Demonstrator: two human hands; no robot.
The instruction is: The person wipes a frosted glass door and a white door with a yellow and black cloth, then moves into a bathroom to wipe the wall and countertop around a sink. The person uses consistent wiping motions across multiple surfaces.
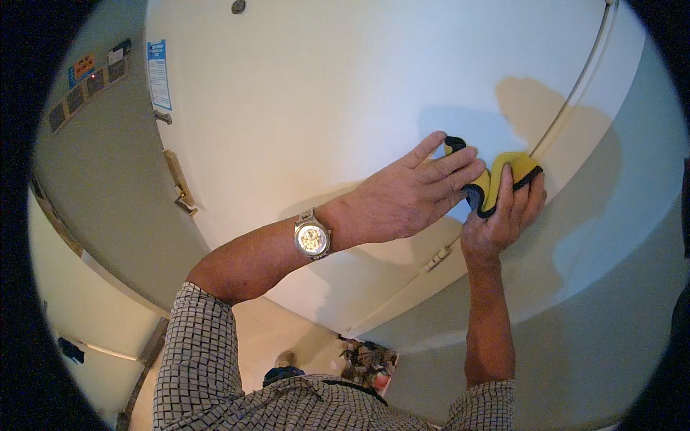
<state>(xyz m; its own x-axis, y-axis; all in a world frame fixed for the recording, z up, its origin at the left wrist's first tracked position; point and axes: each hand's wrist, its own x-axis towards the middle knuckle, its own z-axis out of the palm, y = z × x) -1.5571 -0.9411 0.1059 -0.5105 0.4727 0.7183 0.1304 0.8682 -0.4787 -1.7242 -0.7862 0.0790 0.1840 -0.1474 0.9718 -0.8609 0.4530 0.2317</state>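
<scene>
A yellow cloth with black edging and a grey side (498, 180) is bunched between both hands, in front of a white door (323, 108) near its hinge edge. My right hand (504, 210) grips the cloth from below, fingers curled over its yellow face. My left hand (412, 196), with a metal-band wristwatch (312, 240) on its wrist, reaches across from the left. Its fingers are extended, and their tips lie over the cloth's left part; whether they pinch it is hard to tell.
A door hinge (437, 259) shows below the hands. On the left are a lever handle with plate (180, 183), a small latch (162, 117), a posted notice (159, 74) and wall switches (86, 94). A dark mixed pile (366, 360) lies on the floor by the wall.
</scene>
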